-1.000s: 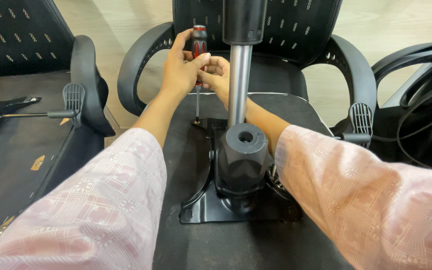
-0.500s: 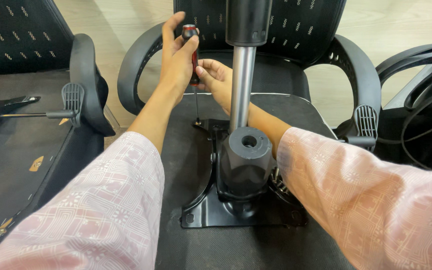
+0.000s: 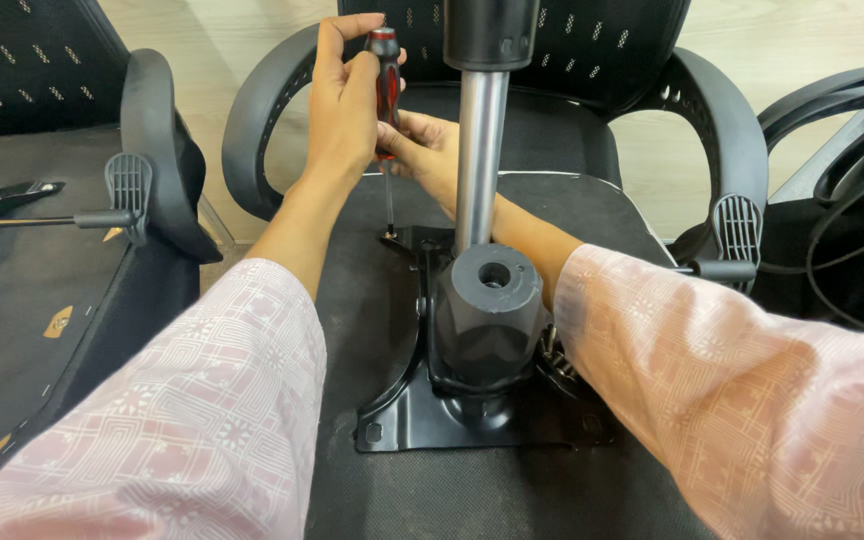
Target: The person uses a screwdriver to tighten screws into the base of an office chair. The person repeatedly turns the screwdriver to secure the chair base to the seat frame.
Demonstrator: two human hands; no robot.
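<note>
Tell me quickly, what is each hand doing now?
Left hand: closed around the red-and-black screwdriver handle.
Right hand: fingers pinch the screwdriver lower down, partly hidden behind the metal column.

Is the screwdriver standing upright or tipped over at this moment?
Upright. The screwdriver stands near vertical, its tip down at the far corner of the black metal plate, with the left hand and right hand on its handle.

Head view — downward, close over chair underside (image 3: 252, 250)
</note>
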